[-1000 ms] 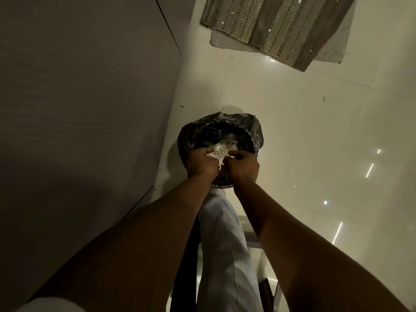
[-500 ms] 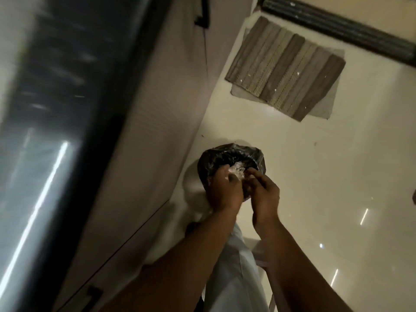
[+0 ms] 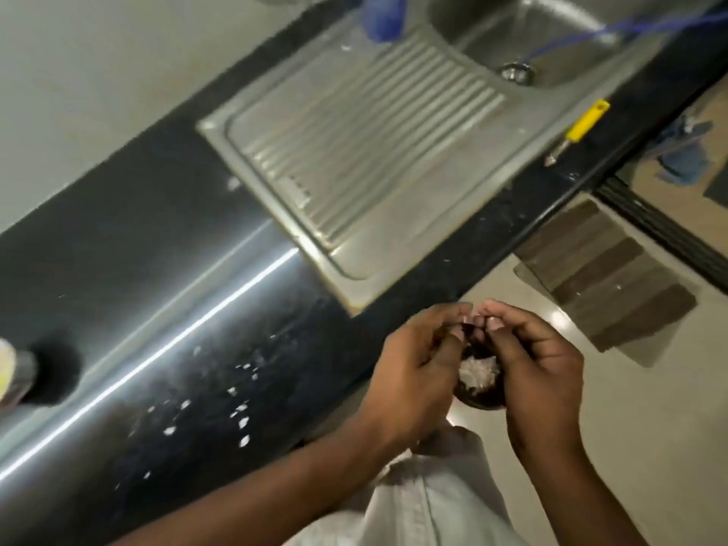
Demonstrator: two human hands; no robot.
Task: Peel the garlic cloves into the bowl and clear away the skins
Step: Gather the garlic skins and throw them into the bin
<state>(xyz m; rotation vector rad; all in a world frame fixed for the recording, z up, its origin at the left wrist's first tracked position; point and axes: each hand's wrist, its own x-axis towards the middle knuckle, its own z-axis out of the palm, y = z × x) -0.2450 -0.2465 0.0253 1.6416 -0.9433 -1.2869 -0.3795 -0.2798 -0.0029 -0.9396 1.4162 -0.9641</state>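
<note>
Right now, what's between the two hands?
In the head view, the gap between the left hand and right hand shows white skins heaped in a dark bin below them.

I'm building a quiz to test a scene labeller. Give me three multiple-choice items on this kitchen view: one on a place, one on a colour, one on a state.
1. Where is the bin that holds the skins?
A) on the counter
B) in the sink
C) on the floor, below the hands

2. What colour is the handle of the tool beside the sink?
A) red
B) yellow
C) green

3. How does the counter look?
A) scattered with white skin bits
B) covered by a cloth
C) stacked with plates

Answers:
1 C: the bin shows between the left hand and the right hand, beyond the counter's edge.
2 B: the handle is plainly yellow against the black counter.
3 A: pale flakes dot the dark top left of the hands.
</note>
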